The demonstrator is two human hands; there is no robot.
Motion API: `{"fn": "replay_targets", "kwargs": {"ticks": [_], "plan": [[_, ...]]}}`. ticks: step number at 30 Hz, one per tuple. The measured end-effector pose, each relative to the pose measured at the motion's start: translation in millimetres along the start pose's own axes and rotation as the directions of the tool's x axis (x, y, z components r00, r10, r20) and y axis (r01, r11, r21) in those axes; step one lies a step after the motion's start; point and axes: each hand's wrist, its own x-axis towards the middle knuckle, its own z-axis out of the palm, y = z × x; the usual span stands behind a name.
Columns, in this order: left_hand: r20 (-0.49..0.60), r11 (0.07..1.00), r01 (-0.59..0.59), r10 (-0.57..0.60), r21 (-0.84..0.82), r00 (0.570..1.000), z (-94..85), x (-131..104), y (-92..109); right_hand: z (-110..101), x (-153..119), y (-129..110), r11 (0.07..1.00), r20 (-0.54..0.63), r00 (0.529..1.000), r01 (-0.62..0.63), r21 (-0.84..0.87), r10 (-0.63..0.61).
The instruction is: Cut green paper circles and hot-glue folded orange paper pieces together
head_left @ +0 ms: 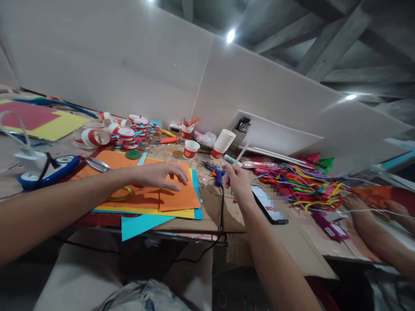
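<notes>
My left hand (164, 176) is stretched over a stack of orange paper (181, 196), fingers apart and nothing in them. Yellow and blue sheets stick out beneath the orange ones. Scissors (99, 164) with yellow handles lie on the stack, partly covered by my left forearm. My right hand (237, 179) pinches a whitish, translucent glue stick (243, 151) that points up and away. Just left of that hand, a blue glue gun (219, 176) lies on the table with its black cord running off the front edge. A phone (269, 205) lies beside my right wrist.
A paper cup (191, 149) and a tilted cup stack (223, 143) stand behind the glue gun. Cut cups (126, 136) crowd the back left. Colourful pipe cleaners (301, 185) pile up at right, near another person's arm (372, 229). A blue power strip (48, 172) sits left.
</notes>
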Motion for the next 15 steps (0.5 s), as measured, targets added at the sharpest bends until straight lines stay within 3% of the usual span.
{"fn": "replay_targets", "kwargs": {"ticks": [4, 6, 10, 13, 15], "plan": [[0.021, 0.995, 0.104, -0.104, 0.014, 0.994, 8.7, 40, 12, -1, 17, 10, 0.995, -0.080, 0.997, 0.011, 0.101, -0.002], [0.038, 0.982, 0.168, -0.166, -0.084, 0.985, 18.9, 67, 15, 2, 20, 11, 0.988, -0.134, 0.990, 0.064, 0.144, -0.045], [-0.003, 0.921, 0.346, -0.353, -0.177, 0.936, 41.0, 117, 16, -5, 24, 16, 0.970, -0.286, 0.954, 0.151, 0.190, -0.092], [-0.030, 0.891, 0.453, -0.452, 0.026, 0.891, 54.4, 147, 16, -23, 29, 26, 0.982, -0.405, 0.911, 0.138, 0.131, -0.074], [-0.066, 0.875, 0.456, -0.451, 0.161, 0.890, 62.2, 161, 17, -35, 33, 34, 0.989, -0.443, 0.895, 0.109, 0.102, -0.053]]}}
